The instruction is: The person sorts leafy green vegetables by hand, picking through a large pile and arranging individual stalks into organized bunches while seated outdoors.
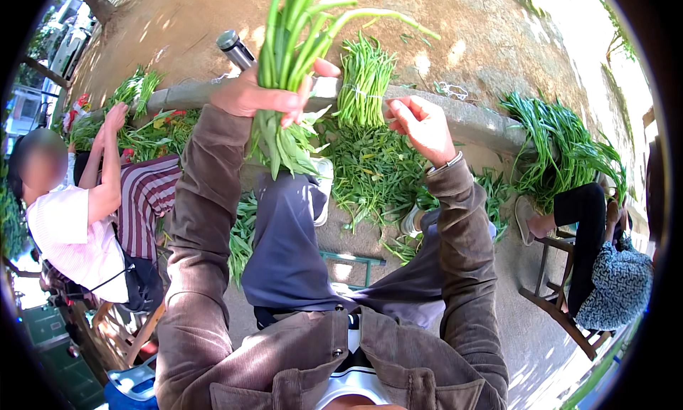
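Note:
My left hand [249, 95] is wrapped round a bunch of long-stemmed leafy greens [284, 50], which look like water spinach. The stems point up and away, one bending off to the right; the leaves hang down over my knee. My right hand [425, 129] is held apart from the bunch, its thumb and fingers drawn together in a pinch. Whether anything thin is between them I cannot make out. Between and beyond my hands, a bundle of greens [361, 90] with a tie round its stems rests at the kerb. Loose leafy greens [373, 171] lie heaped on the ground before me.
A stone kerb [484, 129] runs across ahead. Behind my left hand stands a metal flask [235, 48]. More greens [551, 146] hang over the kerb at right. One person [75, 214] sits at left, another [615, 282] at right. A green metal frame [368, 262] is between my legs.

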The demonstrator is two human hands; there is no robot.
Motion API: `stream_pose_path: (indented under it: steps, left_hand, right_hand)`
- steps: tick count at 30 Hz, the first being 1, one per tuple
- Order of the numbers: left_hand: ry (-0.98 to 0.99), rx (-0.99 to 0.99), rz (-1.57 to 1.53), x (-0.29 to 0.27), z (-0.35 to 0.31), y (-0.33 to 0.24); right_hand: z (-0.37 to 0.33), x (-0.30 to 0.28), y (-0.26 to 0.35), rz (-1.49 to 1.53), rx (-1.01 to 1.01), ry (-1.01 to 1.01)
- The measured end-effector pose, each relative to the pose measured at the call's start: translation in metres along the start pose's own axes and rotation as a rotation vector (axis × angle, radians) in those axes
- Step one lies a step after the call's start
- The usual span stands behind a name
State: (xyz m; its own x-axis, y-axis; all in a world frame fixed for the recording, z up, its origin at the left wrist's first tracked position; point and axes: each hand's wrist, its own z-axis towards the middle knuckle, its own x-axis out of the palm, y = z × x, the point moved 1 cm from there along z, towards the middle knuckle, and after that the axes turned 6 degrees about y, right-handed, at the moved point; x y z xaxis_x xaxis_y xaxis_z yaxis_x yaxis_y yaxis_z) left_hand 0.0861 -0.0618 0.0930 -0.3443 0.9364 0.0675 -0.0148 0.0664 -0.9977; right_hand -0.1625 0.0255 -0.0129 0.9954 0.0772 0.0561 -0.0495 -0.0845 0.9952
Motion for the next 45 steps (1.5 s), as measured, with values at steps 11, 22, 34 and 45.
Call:
stream_pose_path:
  steps: [11,22,34,45]
  left_hand:
    - [-0.014,-0.148,0.058,0.075,0.082,0.059]
    - [-0.087,-0.034,-0.002,0.083,0.097,0.088]
    - [-0.525,0.020,0.534,0.086,0.091,0.092]
    - [-0.987,0.275,-0.342,0.088,0.140,0.148]
  right_hand:
    - [0.000,0.004,0.025,0.550,-0.212,0.399]
    - [-0.001,-0.017,0.007,0.509,-0.091,0.101]
    - [0.004,0.018,0.022,0.263,-0.361,-0.230]
    - [0.017,0.023,0.016,0.591,-0.410,-0.605]
